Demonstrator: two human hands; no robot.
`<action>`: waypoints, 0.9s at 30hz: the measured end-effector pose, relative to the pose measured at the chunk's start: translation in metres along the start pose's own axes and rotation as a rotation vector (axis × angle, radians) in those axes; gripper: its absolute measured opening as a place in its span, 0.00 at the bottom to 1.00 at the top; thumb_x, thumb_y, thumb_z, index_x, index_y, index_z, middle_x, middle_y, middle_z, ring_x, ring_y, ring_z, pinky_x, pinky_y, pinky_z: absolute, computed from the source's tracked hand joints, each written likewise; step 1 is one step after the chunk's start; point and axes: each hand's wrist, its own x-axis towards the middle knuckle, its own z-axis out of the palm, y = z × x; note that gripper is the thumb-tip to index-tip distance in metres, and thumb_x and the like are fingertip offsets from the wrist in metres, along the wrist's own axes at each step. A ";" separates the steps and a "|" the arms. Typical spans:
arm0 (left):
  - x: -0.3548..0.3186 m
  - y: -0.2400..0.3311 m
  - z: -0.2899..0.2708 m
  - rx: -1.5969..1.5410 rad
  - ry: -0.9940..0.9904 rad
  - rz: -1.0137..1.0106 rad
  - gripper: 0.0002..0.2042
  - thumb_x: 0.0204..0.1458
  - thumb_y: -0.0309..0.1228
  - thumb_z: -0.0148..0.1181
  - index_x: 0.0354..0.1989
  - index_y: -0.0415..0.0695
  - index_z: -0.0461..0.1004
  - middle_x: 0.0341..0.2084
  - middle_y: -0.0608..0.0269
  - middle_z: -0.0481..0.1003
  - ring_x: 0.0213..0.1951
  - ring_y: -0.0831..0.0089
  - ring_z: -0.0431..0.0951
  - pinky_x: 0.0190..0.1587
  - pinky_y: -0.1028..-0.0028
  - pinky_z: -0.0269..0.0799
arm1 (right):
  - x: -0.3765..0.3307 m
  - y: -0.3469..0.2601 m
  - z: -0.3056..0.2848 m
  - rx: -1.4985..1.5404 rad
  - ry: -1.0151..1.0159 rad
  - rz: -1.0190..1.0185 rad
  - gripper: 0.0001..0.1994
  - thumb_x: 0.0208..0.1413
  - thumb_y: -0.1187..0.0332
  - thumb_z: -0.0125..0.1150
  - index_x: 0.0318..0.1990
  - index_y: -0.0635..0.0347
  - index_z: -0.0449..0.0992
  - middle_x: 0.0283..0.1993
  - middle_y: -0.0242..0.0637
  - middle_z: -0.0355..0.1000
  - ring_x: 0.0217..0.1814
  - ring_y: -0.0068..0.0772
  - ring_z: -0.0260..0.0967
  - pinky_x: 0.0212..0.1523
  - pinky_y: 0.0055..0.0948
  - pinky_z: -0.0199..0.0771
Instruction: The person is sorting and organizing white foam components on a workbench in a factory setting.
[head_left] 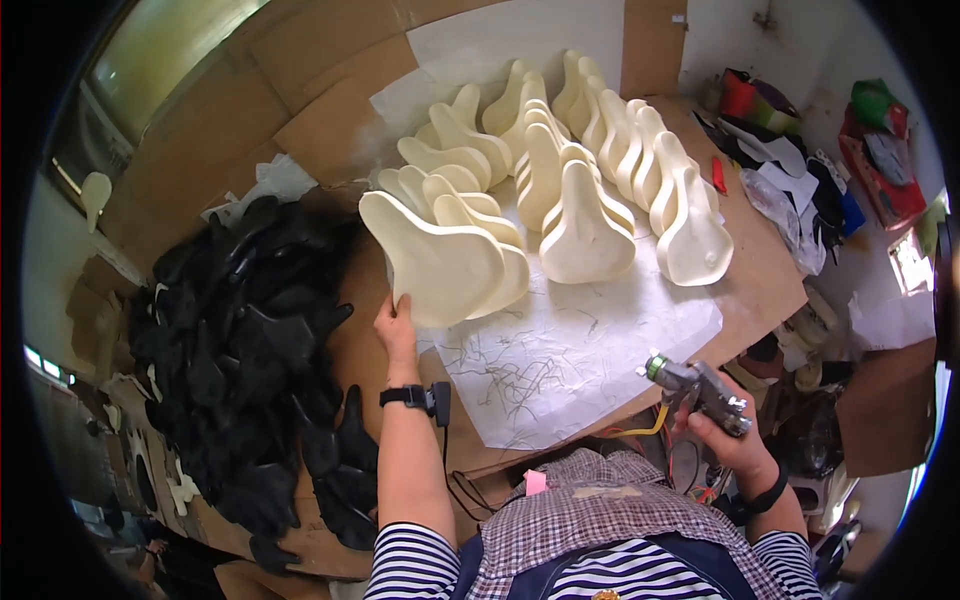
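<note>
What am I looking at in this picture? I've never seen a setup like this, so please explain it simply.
There is no robot here, only a person working with two bare hands. The single picture comes from a wide fisheye camera worn on the person's head, looking down, so straight edges bend near the rim.

The left hand grips the lower edge of a cream saddle-shaped piece. The right hand holds a spray gun.

Beyond the hands, rows of similar cream pieces stand close together on a white sheet, which lies over brown cardboard. To the left is a large heap of black pieces, some with the same saddle shape.
</note>
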 end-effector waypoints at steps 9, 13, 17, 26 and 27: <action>0.012 -0.007 0.079 -0.040 -0.285 -0.168 0.22 0.46 0.25 0.64 0.51 0.36 0.67 0.45 0.58 0.73 0.48 0.69 0.73 0.51 0.72 0.68 | -0.049 0.012 -0.053 -0.212 0.222 0.106 0.29 0.51 0.71 0.61 0.61 0.65 0.61 0.36 0.35 0.73 0.38 0.24 0.71 0.41 0.25 0.73; 0.018 -0.037 0.062 0.103 -0.295 -0.155 0.29 0.38 0.20 0.67 0.53 0.39 0.67 0.48 0.57 0.72 0.51 0.64 0.73 0.54 0.69 0.67 | -0.055 -0.026 -0.044 0.032 0.349 -0.213 0.30 0.52 0.70 0.61 0.62 0.67 0.59 0.37 0.39 0.72 0.36 0.29 0.72 0.41 0.30 0.76; 0.036 -0.037 0.059 0.521 -0.332 -0.122 0.32 0.35 0.23 0.71 0.54 0.39 0.68 0.50 0.57 0.72 0.51 0.63 0.73 0.54 0.68 0.68 | -0.062 -0.022 -0.050 -0.002 0.305 -0.191 0.28 0.52 0.72 0.60 0.60 0.68 0.61 0.35 0.38 0.73 0.35 0.27 0.73 0.40 0.28 0.75; -0.012 -0.022 0.068 0.166 -0.414 -0.156 0.32 0.33 0.25 0.72 0.51 0.36 0.67 0.42 0.57 0.75 0.43 0.67 0.75 0.49 0.71 0.71 | -0.069 -0.021 -0.099 -0.131 0.322 0.026 0.28 0.51 0.74 0.62 0.60 0.66 0.63 0.34 0.32 0.71 0.37 0.20 0.69 0.43 0.23 0.72; -0.023 -0.010 0.064 0.115 -0.434 -0.179 0.30 0.33 0.23 0.71 0.50 0.36 0.68 0.41 0.58 0.75 0.42 0.68 0.76 0.49 0.71 0.71 | -0.075 -0.017 -0.112 -0.150 0.340 0.047 0.28 0.51 0.73 0.62 0.60 0.66 0.63 0.34 0.31 0.71 0.37 0.20 0.69 0.42 0.22 0.72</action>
